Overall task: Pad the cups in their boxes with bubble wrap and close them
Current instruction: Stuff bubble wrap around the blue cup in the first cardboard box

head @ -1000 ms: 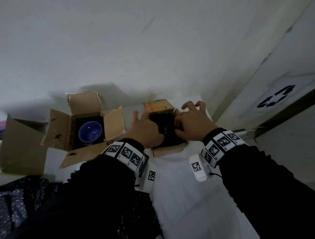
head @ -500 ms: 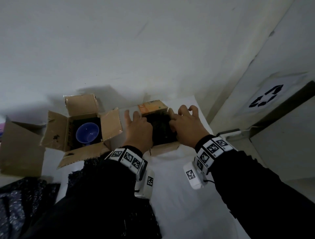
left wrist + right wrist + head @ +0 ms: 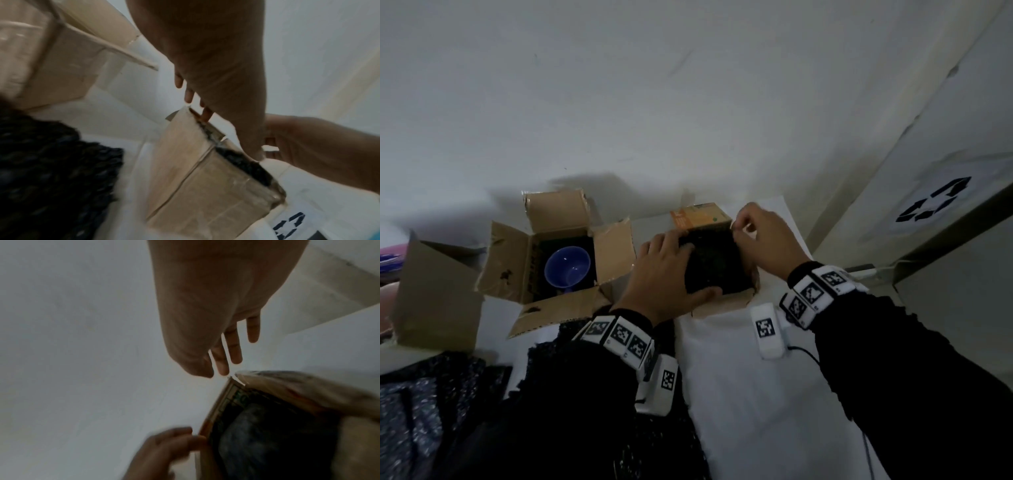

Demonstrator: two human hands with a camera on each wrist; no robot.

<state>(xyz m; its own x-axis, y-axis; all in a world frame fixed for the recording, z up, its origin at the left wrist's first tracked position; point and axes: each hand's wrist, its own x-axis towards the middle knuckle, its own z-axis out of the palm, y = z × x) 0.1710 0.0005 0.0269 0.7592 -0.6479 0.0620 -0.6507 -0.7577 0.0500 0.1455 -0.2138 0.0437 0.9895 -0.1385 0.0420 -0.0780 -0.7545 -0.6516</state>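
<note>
Two cardboard boxes stand on a white table. The left box [image 3: 517, 260] is open with a blue cup [image 3: 566, 269] inside. The right box [image 3: 722, 305] is filled with black bubble wrap [image 3: 714, 267], and its orange far flap [image 3: 698, 216] stands up. My left hand [image 3: 671, 270] lies flat on the wrap's left side, thumb along the front edge. My right hand [image 3: 743, 229] pinches a flap at the box's far right corner. In the left wrist view the left hand's fingers [image 3: 205, 113] reach the box rim. In the right wrist view the wrap [image 3: 267, 434] shows dark inside the box. The right box's cup is hidden.
Loose sheets of black bubble wrap [image 3: 465, 411] lie at the table's near left. Another cardboard box [image 3: 438, 291] stands at the far left. A white wall runs close behind the boxes. A cabinet with a recycling sign [image 3: 935, 202] stands to the right.
My right hand has lifted off the wrap and moved to the box's far right corner, where it pinches a flap. My left hand stays on the wrap.
</note>
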